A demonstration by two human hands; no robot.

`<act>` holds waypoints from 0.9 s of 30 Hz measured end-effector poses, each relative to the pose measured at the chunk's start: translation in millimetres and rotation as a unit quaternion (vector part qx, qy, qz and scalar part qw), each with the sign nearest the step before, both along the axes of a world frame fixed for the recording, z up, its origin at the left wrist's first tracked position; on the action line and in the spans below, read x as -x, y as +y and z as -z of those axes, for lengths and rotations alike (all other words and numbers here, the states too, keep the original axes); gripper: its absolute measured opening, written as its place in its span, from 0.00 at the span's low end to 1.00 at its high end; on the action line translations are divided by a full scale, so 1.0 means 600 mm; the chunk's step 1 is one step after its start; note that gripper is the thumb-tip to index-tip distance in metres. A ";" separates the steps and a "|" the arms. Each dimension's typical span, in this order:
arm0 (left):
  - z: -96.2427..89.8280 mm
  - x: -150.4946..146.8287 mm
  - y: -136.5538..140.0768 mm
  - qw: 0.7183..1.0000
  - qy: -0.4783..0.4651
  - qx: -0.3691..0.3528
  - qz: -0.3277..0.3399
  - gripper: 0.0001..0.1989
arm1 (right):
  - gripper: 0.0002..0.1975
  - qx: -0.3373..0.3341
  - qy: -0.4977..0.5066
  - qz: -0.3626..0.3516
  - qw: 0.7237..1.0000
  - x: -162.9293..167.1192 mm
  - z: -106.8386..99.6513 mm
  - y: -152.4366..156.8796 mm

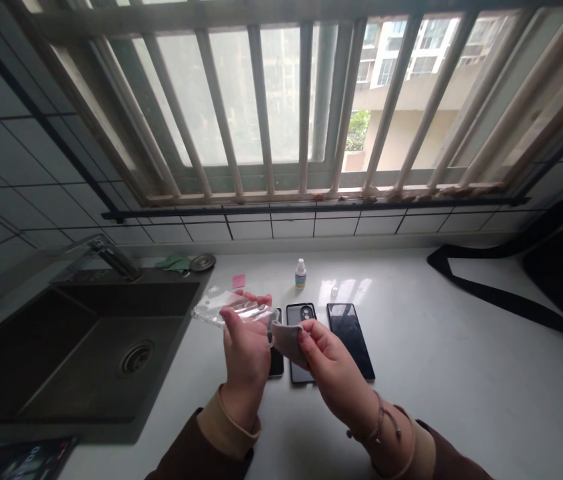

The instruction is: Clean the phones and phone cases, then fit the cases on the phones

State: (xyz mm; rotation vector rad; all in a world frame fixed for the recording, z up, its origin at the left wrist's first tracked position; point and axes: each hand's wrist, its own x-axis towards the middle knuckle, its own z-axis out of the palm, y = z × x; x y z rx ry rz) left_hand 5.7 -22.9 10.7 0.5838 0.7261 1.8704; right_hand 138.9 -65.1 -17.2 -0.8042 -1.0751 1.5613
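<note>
My left hand is closed around a clear phone case, which is tilted above the counter. Between the thumb and fingers of my right hand is a small grey cloth, its free end against the near end of the case. Beneath my hands lie a dark phone, mostly hidden, and a black phone case with a camera cutout, partly covered by the cloth and hand. To the right rests a black phone, screen up.
A small white bottle stands behind the phones, with a white cap and pink sticky note nearby. The sink and faucet are left. A black strap lies right. A dark object sits at lower left.
</note>
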 end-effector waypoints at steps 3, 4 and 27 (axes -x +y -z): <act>0.000 0.007 0.010 0.998 -0.032 0.047 -0.025 0.26 | 0.20 0.011 0.016 -0.047 0.999 -0.003 -0.004 -0.002; -0.001 0.009 0.012 0.997 -0.046 0.061 -0.013 0.29 | 0.19 0.009 0.030 -0.044 0.999 -0.006 -0.004 0.001; -0.030 0.041 -0.013 0.746 -0.023 0.129 0.652 0.37 | 0.15 -0.089 0.019 0.187 0.978 -0.069 -0.022 0.038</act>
